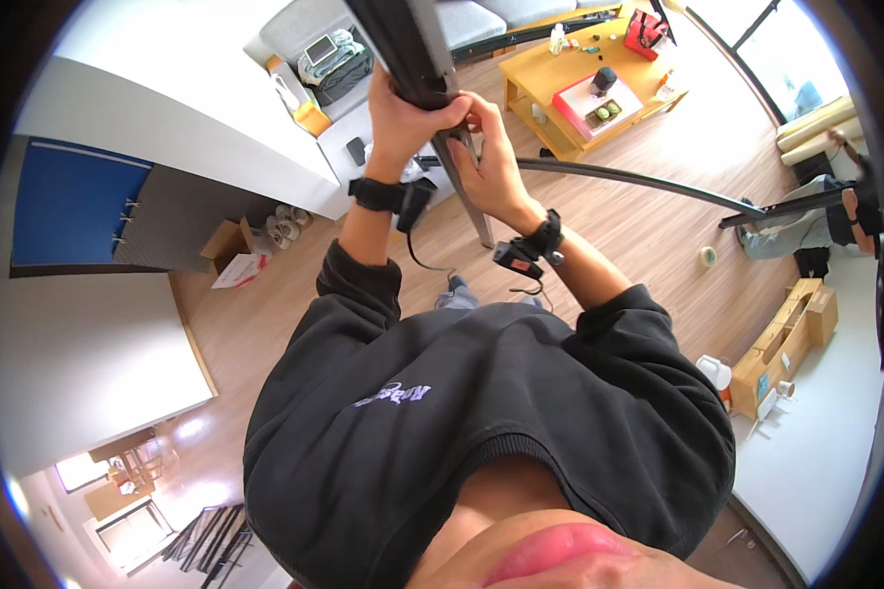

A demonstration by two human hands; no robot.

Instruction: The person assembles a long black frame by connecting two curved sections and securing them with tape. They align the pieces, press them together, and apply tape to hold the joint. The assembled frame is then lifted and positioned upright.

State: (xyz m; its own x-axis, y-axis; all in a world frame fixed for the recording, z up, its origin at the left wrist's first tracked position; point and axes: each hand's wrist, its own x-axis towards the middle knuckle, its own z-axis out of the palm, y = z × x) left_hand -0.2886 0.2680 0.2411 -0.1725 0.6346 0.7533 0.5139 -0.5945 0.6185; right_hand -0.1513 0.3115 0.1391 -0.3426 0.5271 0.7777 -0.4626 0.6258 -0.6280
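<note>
In the head view, the thing you have hold of is a long, dark metal post [413,49], slanting from the top edge down between your arms. Your left hand [401,123] is closed around it, thumb laid across the near face. Your right hand [491,172] is curled about its right side, just below and beside the left; no wide gap shows between palm and metal, though you cannot see every fingertip.

So the post runs through both grips: its broad part rises above your left hand, and a narrower length drops past your right toward the floor [609,260]. Whether its lower end rests there, you cannot tell.

Expect it to be stiff and probably fairly weighty for its length, with smooth faces that may slip if your palms loosen. It looks hard to break, but its edges could press into your fingers. The flat sides near your present hold seem the best place to grasp; spreading your hands farther apart would likely steady it against tipping.

Mind the long bar [638,180] leading right from behind your right hand: its far end lies near another person [791,231], so a twist of the post could swing it, if the two are joined.
</note>
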